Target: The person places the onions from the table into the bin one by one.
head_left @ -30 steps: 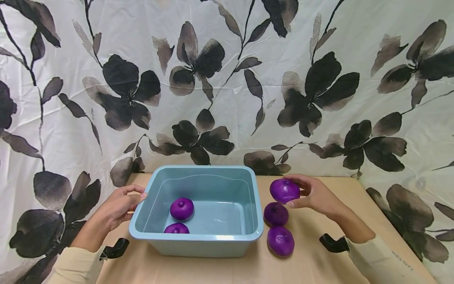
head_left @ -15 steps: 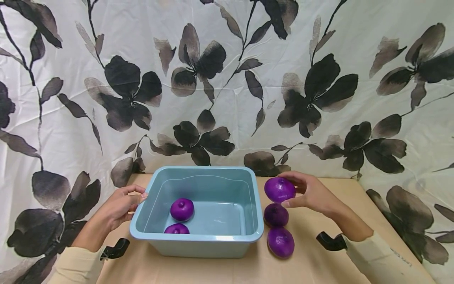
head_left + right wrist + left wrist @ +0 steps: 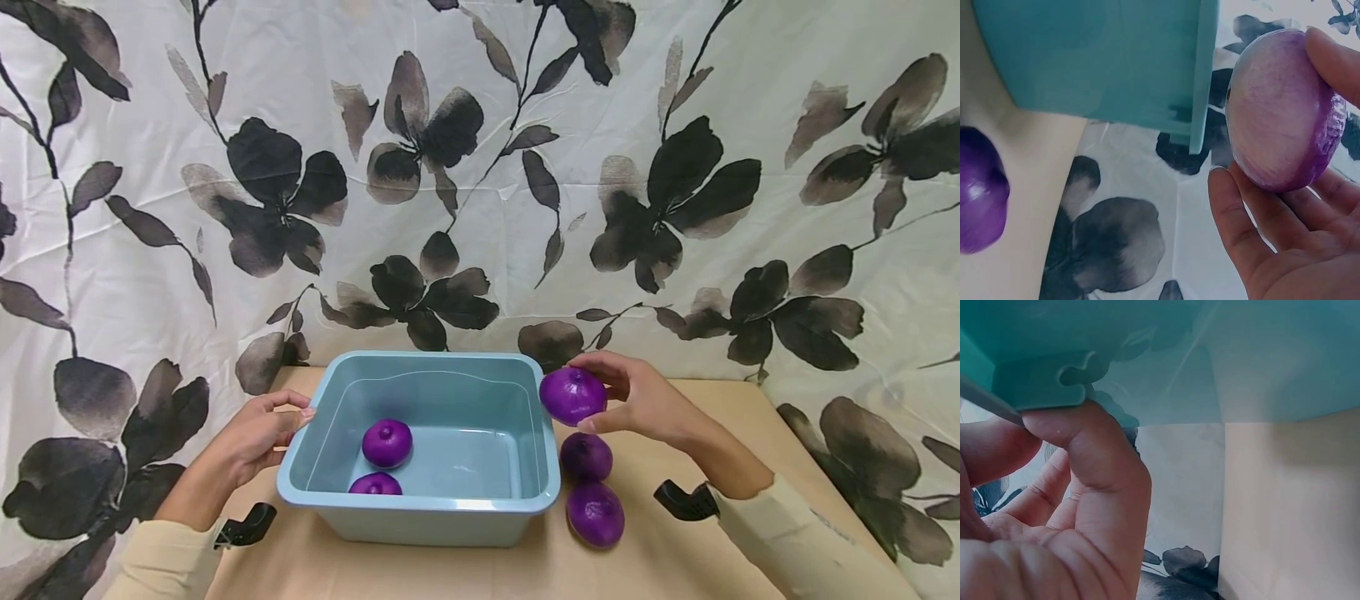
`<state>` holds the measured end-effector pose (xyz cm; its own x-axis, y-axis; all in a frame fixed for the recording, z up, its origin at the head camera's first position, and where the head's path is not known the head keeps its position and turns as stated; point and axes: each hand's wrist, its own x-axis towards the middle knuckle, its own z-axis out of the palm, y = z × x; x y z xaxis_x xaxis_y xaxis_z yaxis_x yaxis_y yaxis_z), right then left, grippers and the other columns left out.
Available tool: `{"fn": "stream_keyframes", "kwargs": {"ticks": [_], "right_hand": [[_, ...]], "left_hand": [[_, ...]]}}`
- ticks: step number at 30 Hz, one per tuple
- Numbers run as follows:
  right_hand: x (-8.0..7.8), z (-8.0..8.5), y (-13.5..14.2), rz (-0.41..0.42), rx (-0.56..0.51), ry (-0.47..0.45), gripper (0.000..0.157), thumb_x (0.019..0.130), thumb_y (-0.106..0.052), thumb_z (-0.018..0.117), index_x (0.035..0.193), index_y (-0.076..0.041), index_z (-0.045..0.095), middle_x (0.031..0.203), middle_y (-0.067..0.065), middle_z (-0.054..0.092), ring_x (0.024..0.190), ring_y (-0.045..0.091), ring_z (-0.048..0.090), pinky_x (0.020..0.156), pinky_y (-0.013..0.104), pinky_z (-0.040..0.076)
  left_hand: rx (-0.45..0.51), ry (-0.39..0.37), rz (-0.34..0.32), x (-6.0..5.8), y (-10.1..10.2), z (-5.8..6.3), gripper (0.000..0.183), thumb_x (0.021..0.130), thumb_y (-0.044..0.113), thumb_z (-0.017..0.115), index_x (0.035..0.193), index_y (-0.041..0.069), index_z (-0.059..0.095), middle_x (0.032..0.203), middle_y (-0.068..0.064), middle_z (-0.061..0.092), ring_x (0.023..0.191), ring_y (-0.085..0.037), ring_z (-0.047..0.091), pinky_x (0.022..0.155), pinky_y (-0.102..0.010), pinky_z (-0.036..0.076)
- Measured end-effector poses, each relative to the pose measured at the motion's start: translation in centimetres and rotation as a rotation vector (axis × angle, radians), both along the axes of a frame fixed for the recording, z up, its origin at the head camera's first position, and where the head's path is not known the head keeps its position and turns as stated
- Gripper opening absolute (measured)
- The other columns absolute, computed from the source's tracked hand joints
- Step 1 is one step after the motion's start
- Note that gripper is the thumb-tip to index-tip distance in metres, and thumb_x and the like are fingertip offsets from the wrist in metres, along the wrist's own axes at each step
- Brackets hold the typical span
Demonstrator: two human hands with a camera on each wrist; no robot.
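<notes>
A light blue plastic tub stands on the table. Two red onions lie inside it, one whole in view, the other onion partly hidden by the front rim. My left hand pinches the tub's left rim between thumb and forefinger, as the left wrist view also shows. In my right hand is another red onion, held with thumb and fingertips beside the tub's right rim. Below it, two more onions rest on the table: a darker onion and a brighter onion in front.
The light wooden table extends to either side of the tub. Behind it hangs a white cloth printed with dark flowers. A black wrist mount shows at each sleeve.
My right hand has carried its onion leftward and slightly up, from over the darker onion to the tub's right rim. My left hand keeps its hold on the rim.
</notes>
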<state>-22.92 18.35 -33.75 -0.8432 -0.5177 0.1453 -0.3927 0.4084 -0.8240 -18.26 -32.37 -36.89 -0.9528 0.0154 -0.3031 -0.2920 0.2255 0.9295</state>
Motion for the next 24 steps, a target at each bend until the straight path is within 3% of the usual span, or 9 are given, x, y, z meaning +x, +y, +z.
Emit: {"fn": "stream_keyframes", "kwargs": {"ticks": [12,24], "right_hand": [[-0.3,1.1,-3.3,0.081,0.016,-0.025,0.079,0.072,-0.021,0.086,0.142,-0.013,0.049,0.134,0.011,0.058,0.119,0.033,0.062,0.087,0.033,0.058],[-0.6,2.0,-6.4,0.119,0.046,0.006,0.077,0.07,-0.024,0.087,0.137,-0.013,0.053,0.128,0.008,0.063,0.109,0.024,0.067,0.089,0.034,0.058]], "left_hand": [[-0.005,-0.007,0.005,0.1,-0.1,0.4,0.029,0.096,0.016,0.061,0.12,0.003,0.052,0.086,0.0,0.065,0.073,-0.013,0.066,0.069,-0.034,0.058],[-0.001,-0.004,0.001,0.1,-0.3,0.2,0.026,0.095,0.016,0.061,0.118,0.005,0.053,0.084,0.001,0.066,0.073,-0.012,0.066,0.069,-0.034,0.058]]}}
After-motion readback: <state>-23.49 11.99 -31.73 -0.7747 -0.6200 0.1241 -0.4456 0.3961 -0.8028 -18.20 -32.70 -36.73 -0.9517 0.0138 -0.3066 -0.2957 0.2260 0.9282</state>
